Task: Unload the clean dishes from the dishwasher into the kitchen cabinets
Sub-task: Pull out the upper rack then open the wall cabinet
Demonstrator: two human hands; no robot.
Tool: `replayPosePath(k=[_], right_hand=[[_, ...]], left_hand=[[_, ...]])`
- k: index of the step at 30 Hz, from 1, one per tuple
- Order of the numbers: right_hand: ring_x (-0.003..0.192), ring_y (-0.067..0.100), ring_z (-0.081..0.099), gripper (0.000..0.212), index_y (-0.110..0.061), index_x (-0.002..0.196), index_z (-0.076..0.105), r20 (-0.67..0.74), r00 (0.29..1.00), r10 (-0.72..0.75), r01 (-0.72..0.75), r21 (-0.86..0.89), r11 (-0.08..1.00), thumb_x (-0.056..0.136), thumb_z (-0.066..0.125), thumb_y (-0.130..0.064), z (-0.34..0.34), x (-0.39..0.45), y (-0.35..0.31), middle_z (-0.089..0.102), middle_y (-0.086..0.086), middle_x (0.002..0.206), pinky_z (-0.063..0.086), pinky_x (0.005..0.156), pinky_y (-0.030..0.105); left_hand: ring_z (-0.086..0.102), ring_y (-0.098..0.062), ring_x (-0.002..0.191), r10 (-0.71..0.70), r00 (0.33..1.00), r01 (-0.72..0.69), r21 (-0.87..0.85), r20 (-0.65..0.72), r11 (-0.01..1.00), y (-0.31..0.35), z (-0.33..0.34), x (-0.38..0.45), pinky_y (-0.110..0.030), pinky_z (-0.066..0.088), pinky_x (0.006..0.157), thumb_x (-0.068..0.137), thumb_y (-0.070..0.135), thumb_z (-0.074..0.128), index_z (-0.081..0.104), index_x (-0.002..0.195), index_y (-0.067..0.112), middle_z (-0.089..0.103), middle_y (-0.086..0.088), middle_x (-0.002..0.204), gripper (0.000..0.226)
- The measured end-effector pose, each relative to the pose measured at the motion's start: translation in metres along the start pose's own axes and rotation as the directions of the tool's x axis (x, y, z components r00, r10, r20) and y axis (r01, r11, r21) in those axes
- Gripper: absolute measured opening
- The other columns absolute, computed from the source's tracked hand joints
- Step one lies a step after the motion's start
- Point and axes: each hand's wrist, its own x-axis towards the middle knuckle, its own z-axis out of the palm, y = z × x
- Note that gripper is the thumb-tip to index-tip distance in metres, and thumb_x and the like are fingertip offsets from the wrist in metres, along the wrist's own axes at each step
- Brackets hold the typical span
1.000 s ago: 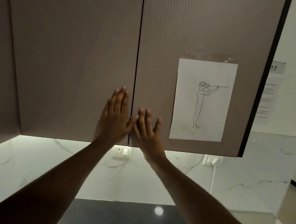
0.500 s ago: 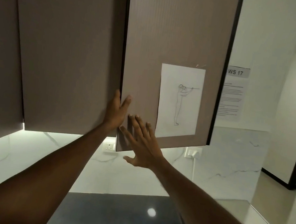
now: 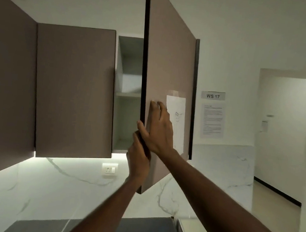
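The right upper cabinet door (image 3: 171,61) stands swung out toward me, edge-on, with a paper drawing (image 3: 177,107) taped to its brown face. My left hand (image 3: 138,161) grips the door's free edge near the bottom, its fingers hidden behind the panel. My right hand (image 3: 159,129) lies flat on the outer face with straight fingers, the thumb at the edge. Through the gap I see the pale cabinet interior and a shelf (image 3: 128,94) with nothing visible on it. No dishes or dishwasher are in view.
The left cabinet door (image 3: 74,88) is closed. Below are a marble backsplash with a wall socket (image 3: 109,169) and a dark countertop (image 3: 136,231). A "WS 17" sign (image 3: 213,95) and a notice hang on the right wall beside a doorway (image 3: 283,129).
The right door has swung from closed to wide open. My left hand moved from the left door onto the right door's edge; my right hand followed along the door's face.
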Motion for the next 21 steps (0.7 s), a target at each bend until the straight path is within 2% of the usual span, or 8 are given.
replayPosePath(k=[5, 9, 11, 13, 16, 18, 20, 21], right_hand=[[0.137, 0.03, 0.048, 0.084, -0.015, 0.161, 0.019, -0.042, 0.998, 0.049, -0.05, -0.015, 0.999, 0.095, 0.069, -0.03, -0.062, 0.01, 0.008, 0.034, 0.01, 0.159, 0.056, 0.103, 0.045], [0.13, 0.027, 0.056, 0.081, -0.016, 0.163, 0.014, -0.031, 0.998, 0.061, -0.062, -0.015, 0.998, 0.097, 0.06, -0.008, -0.11, 0.002, 0.027, 0.04, 0.01, 0.157, 0.057, 0.101, 0.044], [0.114, 0.025, 0.065, 0.077, -0.021, 0.164, 0.011, -0.028, 0.991, 0.131, -0.131, 0.018, 0.991, 0.101, 0.053, -0.006, -0.132, -0.003, 0.04, 0.05, 0.009, 0.149, 0.06, 0.094, 0.045], [0.103, 0.026, 0.068, 0.074, -0.03, 0.163, 0.007, -0.006, 0.965, 0.263, -0.262, 0.058, 0.963, 0.104, 0.046, -0.012, -0.151, -0.008, 0.057, 0.056, 0.011, 0.141, 0.061, 0.09, 0.048], [0.124, 0.033, 0.061, 0.067, -0.042, 0.163, -0.002, -0.006, 0.939, 0.343, -0.341, 0.068, 0.937, 0.109, 0.035, -0.028, -0.18, -0.014, 0.082, 0.048, 0.009, 0.154, 0.054, 0.105, 0.051], [0.129, 0.023, 0.057, 0.061, -0.039, 0.165, 0.003, -0.022, 0.948, 0.318, -0.317, 0.044, 0.948, 0.109, 0.026, -0.046, -0.2, -0.017, 0.089, 0.036, 0.001, 0.165, 0.047, 0.112, 0.045], [0.134, 0.021, 0.052, 0.068, -0.039, 0.164, 0.011, -0.048, 0.973, 0.224, -0.227, -0.089, 0.97, 0.103, 0.015, -0.067, -0.215, -0.018, 0.096, 0.03, -0.004, 0.167, 0.043, 0.114, 0.045], [0.146, 0.027, 0.041, 0.066, -0.038, 0.164, 0.012, -0.026, 0.988, 0.153, -0.155, -0.215, 0.964, 0.105, 0.021, -0.065, -0.224, -0.019, 0.104, 0.02, -0.003, 0.171, 0.037, 0.12, 0.051]], left_hand=[[0.069, -0.031, 0.067, 0.034, 0.999, -0.034, 0.019, 0.02, 0.999, 0.071, 0.02, -0.041, -0.026, 0.039, 0.06, 0.097, 0.007, 0.066, 0.057, 0.118, -0.001, 0.072, -0.012, 0.084, 0.024], [0.067, -0.03, 0.059, 0.103, 0.992, -0.106, 0.038, 0.076, 0.994, 0.102, 0.044, -0.062, -0.028, 0.039, 0.054, 0.098, 0.015, 0.062, 0.054, 0.121, 0.002, 0.07, -0.009, 0.077, 0.028], [0.068, -0.03, 0.063, 0.129, 0.981, -0.132, 0.009, 0.142, 0.991, 0.118, 0.056, -0.071, -0.031, 0.046, 0.055, 0.102, 0.028, 0.052, 0.047, 0.127, 0.007, 0.071, -0.007, 0.081, 0.033], [0.071, -0.032, 0.073, 0.171, 0.957, -0.169, -0.03, 0.233, 0.985, 0.133, 0.065, -0.077, -0.03, 0.049, 0.061, 0.1, 0.034, 0.055, 0.048, 0.133, 0.007, 0.073, -0.009, 0.091, 0.043], [0.068, -0.029, 0.112, 0.224, 0.9, -0.177, -0.155, 0.375, 0.972, 0.151, 0.083, -0.078, -0.029, 0.055, 0.085, 0.091, 0.037, 0.073, 0.037, 0.153, 0.006, 0.066, -0.012, 0.132, 0.078], [0.044, -0.022, 0.145, 0.283, 0.848, -0.226, -0.178, 0.447, 0.958, 0.156, 0.1, -0.07, -0.03, 0.043, 0.113, 0.085, 0.051, 0.076, 0.015, 0.164, 0.013, 0.037, -0.006, 0.163, 0.107], [0.024, -0.019, 0.155, 0.315, 0.812, -0.304, -0.104, 0.491, 0.947, 0.159, 0.12, -0.062, -0.029, 0.034, 0.12, 0.08, 0.061, 0.077, -0.001, 0.165, 0.02, 0.015, -0.002, 0.171, 0.123], [0.022, -0.02, 0.156, 0.329, 0.809, -0.333, -0.08, 0.488, 0.939, 0.161, 0.129, -0.06, -0.033, 0.036, 0.12, 0.077, 0.065, 0.078, -0.002, 0.165, 0.021, 0.014, -0.001, 0.172, 0.126]])
